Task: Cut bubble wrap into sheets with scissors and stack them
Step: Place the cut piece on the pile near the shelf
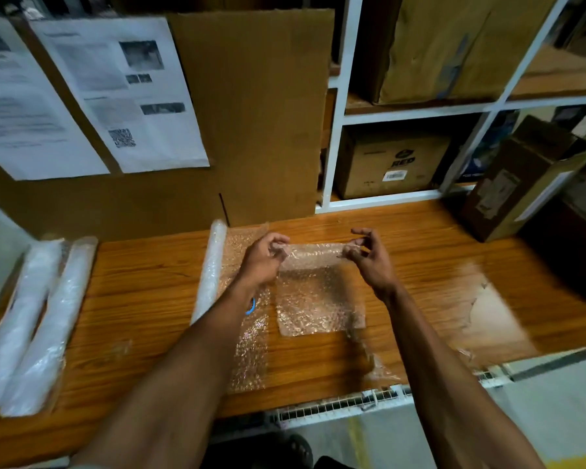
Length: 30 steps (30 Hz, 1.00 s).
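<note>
Head view: the left hand [264, 253] and right hand [366, 253] each pinch a far corner of a clear, square cut sheet of bubble wrap [318, 292], lifting its far edge while the near edge trails on the orange wooden table [420, 265]. The partly unrolled bubble wrap roll [212, 269] lies just left. A blue scissor handle [251, 306] peeks from under the left forearm. To do this well, keep both corners level and taut, then lay the sheet flat and square onto the stack.

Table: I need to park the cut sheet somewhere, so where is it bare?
Bare wood lies between the two rolls at the left and the middle roll, and right of the right hand toward the boxes. The centre is crowded.
</note>
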Motion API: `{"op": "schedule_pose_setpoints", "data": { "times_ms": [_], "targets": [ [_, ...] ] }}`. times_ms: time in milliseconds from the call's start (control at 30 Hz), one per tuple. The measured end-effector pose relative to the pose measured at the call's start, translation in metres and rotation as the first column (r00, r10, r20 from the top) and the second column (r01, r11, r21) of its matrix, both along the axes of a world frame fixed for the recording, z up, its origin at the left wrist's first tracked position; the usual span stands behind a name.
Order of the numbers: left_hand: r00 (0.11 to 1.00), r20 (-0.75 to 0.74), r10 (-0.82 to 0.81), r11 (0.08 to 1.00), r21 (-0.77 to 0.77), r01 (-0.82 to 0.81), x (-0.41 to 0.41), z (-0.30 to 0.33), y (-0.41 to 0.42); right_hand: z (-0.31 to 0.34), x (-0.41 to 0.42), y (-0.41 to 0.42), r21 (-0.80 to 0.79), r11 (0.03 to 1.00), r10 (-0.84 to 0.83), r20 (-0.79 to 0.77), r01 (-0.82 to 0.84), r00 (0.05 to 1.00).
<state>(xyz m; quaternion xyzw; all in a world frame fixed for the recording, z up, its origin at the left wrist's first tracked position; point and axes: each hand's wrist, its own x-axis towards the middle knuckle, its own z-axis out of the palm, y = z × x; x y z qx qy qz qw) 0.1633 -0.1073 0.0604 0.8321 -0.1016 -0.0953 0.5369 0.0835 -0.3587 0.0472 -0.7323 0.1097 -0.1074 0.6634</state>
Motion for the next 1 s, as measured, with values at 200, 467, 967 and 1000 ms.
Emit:
{"op": "schedule_pose_setpoints", "data": {
  "times_ms": [200, 467, 967, 1000],
  "targets": [
    [1.000, 0.015, 0.014, 0.978, -0.206, -0.011, 0.011, 0.030, 0.001, 0.042, 0.006, -0.002, 0.181, 0.983, -0.013, 0.077, -0.001, 0.997],
    [1.000, 0.008, 0.025, 0.964, -0.267, -0.022, 0.010, 0.052, -0.008, 0.078, 0.006, 0.001, 0.184, 0.982, 0.015, 0.118, -0.037, 0.993],
    [0.998, -0.002, 0.065, 0.948, -0.311, -0.063, 0.016, 0.063, 0.007, 0.104, -0.005, 0.021, 0.169, 0.985, -0.046, 0.119, 0.025, 0.992],
    [0.996, 0.016, 0.092, 0.949, -0.305, -0.083, 0.017, 0.065, 0.010, 0.106, -0.005, 0.023, 0.159, 0.987, -0.052, 0.114, 0.033, 0.992]
  ]
}}
